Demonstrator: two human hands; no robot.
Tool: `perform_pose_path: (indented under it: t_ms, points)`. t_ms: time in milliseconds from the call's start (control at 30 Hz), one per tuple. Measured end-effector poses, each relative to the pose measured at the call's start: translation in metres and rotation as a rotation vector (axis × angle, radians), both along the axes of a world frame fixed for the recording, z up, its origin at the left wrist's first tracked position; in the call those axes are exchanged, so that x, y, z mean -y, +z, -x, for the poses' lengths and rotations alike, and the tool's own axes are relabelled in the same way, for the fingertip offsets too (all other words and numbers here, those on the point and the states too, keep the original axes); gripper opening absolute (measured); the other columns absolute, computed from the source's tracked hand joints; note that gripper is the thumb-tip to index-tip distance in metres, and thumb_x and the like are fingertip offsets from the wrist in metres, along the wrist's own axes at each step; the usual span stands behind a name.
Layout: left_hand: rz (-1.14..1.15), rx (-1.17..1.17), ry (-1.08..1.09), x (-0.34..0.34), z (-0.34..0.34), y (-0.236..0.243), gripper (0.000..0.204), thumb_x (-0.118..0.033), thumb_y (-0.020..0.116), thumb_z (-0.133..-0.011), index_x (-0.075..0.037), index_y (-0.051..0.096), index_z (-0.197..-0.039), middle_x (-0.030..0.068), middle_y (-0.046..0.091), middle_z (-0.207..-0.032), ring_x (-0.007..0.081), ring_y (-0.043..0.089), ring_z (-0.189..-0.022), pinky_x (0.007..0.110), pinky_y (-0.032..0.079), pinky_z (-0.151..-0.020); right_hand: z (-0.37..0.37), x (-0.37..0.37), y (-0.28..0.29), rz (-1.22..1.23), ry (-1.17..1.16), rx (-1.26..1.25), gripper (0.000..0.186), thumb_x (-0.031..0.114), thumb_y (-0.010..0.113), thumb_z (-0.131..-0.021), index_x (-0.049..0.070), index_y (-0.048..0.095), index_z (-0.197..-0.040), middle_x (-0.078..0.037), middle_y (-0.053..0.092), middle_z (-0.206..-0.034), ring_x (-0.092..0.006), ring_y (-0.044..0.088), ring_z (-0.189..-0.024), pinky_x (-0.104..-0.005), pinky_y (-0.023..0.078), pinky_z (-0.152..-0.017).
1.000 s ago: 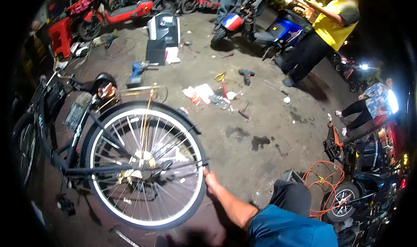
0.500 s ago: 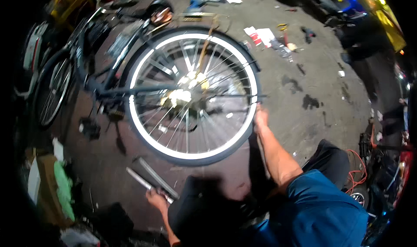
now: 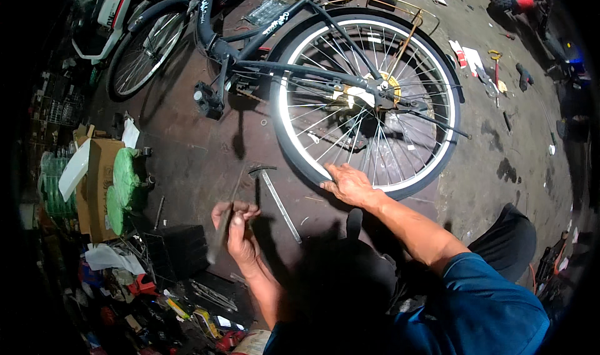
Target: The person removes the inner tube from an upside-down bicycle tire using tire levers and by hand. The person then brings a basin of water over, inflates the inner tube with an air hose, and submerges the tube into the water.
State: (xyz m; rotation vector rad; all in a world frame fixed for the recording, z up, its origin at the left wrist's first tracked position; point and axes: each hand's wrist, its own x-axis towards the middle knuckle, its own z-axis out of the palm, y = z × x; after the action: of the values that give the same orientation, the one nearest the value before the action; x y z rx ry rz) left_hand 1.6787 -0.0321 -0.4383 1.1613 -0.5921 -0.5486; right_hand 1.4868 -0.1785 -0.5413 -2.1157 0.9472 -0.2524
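Note:
A dark bicycle frame [image 3: 240,54] lies on its side on the floor. Its rear wheel [image 3: 282,125] has a pale rim, a black tyre and a yellow-ringed hub [image 3: 392,87]. My right hand [image 3: 350,185] grips the tyre and rim at the wheel's near edge, fingers over the sidewall. My left hand [image 3: 240,233] is closed around a long flat metal bar [image 3: 220,239], held away from the wheel. Just beyond that hand a hammer [image 3: 280,205] with a pale metal handle lies on the floor.
A cardboard box [image 3: 99,192] with green bundles [image 3: 128,180] stands at the left. A black bin [image 3: 178,252] and several loose tools are at lower left. Paper, pliers [image 3: 495,56] and a dark tool [image 3: 524,77] lie beyond the wheel at right. My knee [image 3: 509,239] is bent at right.
My right hand has moved from the wheel's right side to its near edge. My left hand has raised the bar and turned it. The view has shifted, so the bicycle appears farther right.

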Motion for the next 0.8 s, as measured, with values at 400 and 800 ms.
perform_pose_path:
  t_ms: [400, 800]
  points:
    - [-0.192, -0.245, 0.123, -0.047, 0.041, -0.075, 0.034, -0.022, 0.052, -0.09, 0.006, 0.048, -0.108, 0.0116, 0.06, -0.077, 0.0162, 0.055, -0.063, 0.026, 0.045, -0.058, -0.012, 0.02, -0.002, -0.388, -0.024, -0.278, 0.069, 0.057, 0.058, -0.08, -0.001, 0.054, -0.117, -0.025, 0.059, -0.109, -0.0385, 0.056, -0.105, -0.0453, 0.043, -0.089]
    - [-0.147, -0.556, 0.02, -0.048, 0.043, -0.128, 0.037, -0.029, 0.058, -0.089, 0.001, 0.053, -0.11, 0.0115, 0.062, -0.078, 0.0198, 0.06, -0.064, 0.029, 0.046, -0.057, -0.017, 0.015, -0.017, -0.315, -0.1, -0.375, 0.062, 0.057, 0.068, -0.068, 0.002, 0.063, -0.096, -0.02, 0.064, -0.093, -0.0353, 0.061, -0.092, -0.0423, 0.046, -0.079]
